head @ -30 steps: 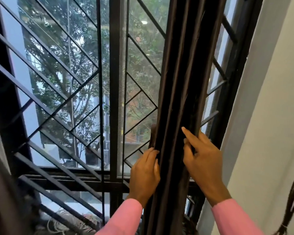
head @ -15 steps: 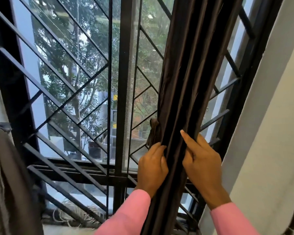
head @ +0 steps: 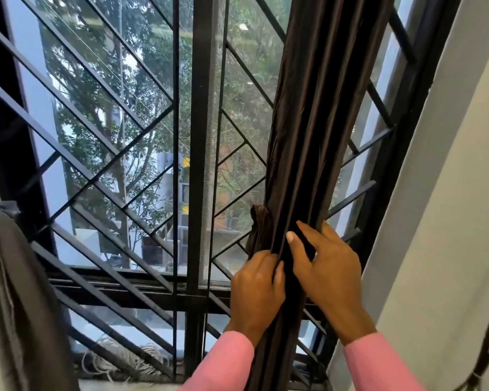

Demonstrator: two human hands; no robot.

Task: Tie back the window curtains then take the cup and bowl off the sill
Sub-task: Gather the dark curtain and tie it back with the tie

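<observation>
A dark brown curtain [head: 311, 122] hangs bunched into a narrow column at the right side of the window. My left hand [head: 256, 289] grips its left edge, fingers curled into the folds. A short brown strip of fabric [head: 259, 227] sticks up just above that hand. My right hand [head: 326, 273] wraps the bundle from the right, thumb across the front folds and fingers behind. A second grey curtain [head: 17, 306] hangs at the lower left. No cup or bowl is in view.
Black window bars in a diagonal pattern [head: 102, 176] span the glass, with a thick upright frame post [head: 199, 165] in the middle. A coil of pale cable [head: 124, 362] lies on the sill at the bottom. A white wall [head: 449, 221] stands at the right.
Both hands have closed in on the curtain bundle and sit closer together. My view has shifted right and down, showing more of the grey curtain at the left.
</observation>
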